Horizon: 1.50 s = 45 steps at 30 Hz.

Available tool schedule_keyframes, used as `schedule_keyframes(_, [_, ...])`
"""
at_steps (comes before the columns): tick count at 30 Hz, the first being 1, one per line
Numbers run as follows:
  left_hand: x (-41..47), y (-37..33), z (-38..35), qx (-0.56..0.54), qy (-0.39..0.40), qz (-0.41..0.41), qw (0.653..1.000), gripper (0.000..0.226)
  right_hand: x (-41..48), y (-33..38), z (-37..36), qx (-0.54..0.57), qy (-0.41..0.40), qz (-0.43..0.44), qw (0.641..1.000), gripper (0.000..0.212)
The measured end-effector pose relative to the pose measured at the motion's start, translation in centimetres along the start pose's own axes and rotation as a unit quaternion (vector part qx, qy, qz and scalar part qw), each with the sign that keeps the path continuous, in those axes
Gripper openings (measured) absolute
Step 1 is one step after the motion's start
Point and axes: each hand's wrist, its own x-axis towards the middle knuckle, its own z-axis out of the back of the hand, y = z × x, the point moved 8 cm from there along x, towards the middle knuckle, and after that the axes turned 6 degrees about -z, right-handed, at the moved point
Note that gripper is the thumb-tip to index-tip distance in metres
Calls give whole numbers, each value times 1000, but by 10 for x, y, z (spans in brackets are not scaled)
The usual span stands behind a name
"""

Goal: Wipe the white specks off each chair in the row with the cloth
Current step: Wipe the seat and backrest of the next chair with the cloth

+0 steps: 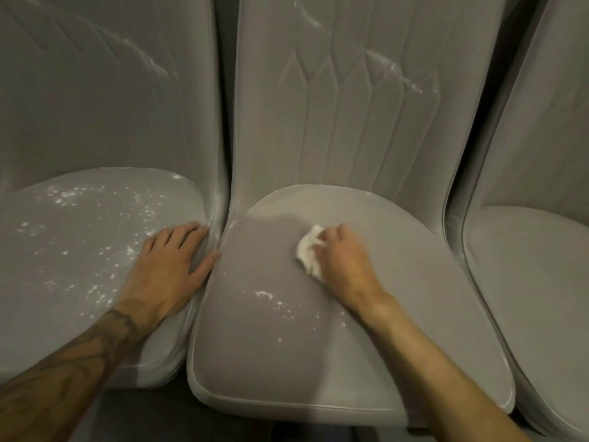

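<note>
Three grey upholstered chairs stand side by side. On the seat of the middle chair (pixel 318 355), my right hand (pixel 342 260) grips a crumpled white cloth (pixel 307 250) and presses it down. White specks (pixel 274 298) lie on that seat just in front of the cloth. The left chair (pixel 47 298) has many white specks (pixel 95 224) scattered over its seat. My left hand (pixel 172 263) rests flat on the left chair's right edge, fingers spread and thumb in the gap between the two seats. White streaks mark the backrests of the left and middle chairs.
The right chair (pixel 535 266) shows only part of its seat and backrest, with no specks visible. The chairs stand close together with narrow gaps between them. A dark floor (pixel 143 416) shows below the front edges of the seats.
</note>
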Motion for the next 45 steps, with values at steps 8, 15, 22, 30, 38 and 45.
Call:
schedule_keyframes(8, [-1,3,-3,5,4,2,1000,79,-24,36,-15,33,51,6,998,34])
schedule_keyframes(15, [2,2,-3,10,6,3,1000,82,-37,-59,44,-30,-54,-97,993,34])
schedule_keyframes(22, [2,3,-4,11,9,5,1000,84,-60,39,11,42,-21,-43,998,24])
schedule_keyframes(30, [2,2,-3,13,0,-1,1000,78,-93,-18,47,-30,-56,-136,989,9])
schedule_keyframes(38, [1,1,-2,12,-13,-6,1000,74,-90,25,25,49,17,-74,996,12])
schedule_keyframes(45, [1,1,-1,17,-13,-6,1000,75,-99,64,23,22,-2,-67,997,16])
